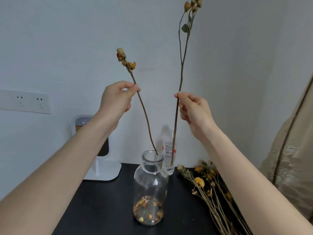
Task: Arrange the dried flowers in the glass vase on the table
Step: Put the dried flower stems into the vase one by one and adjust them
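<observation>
Glass vase (150, 187): upright on dark bench (105, 200), petal debris inside. Left hand (116, 99) pinches short dried stem (145, 116), its tip at the vase mouth. Right hand (193, 109) pinches tall dried stem (182, 65), raised behind the vase. Loose dried flowers (208, 185): lying near the bench's right edge.

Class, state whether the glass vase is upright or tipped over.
Upright: the glass vase stands on its base on the table, mouth up.
</observation>
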Tool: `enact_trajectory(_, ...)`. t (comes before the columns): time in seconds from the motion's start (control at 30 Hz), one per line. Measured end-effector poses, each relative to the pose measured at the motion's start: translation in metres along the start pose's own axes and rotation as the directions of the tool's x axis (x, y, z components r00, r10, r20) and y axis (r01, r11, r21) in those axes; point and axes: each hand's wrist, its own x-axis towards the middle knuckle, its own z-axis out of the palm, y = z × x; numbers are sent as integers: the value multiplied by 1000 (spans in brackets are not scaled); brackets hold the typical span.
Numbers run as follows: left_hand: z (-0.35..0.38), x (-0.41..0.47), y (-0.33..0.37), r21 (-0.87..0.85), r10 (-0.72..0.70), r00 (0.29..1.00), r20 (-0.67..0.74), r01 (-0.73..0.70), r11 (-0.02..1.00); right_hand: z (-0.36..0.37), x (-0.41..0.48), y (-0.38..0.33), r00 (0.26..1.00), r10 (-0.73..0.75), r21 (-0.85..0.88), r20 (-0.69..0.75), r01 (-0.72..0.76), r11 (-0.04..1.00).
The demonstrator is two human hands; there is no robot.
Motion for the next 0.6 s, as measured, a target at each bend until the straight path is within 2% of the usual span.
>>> enact_trajectory(0.13,7,1,-14,28,-22,1000,22,21,999,17,11,-2,998,-67,2,8,67,998)
enact_trajectory(0.27,10,1,-24,67,11,997,78,-16,998,27,18,3,995,-104,-21,13,104,994)
enact_trajectory(0.47,16,-8,-48,132,-20,993,116,5,991,29,15,27,998,-56,-35,27,57,998)
enact_trajectory(0.6,22,-20,-69,173,-60,988,145,35,984,27,1,55,997,2,-189,78,13,982)
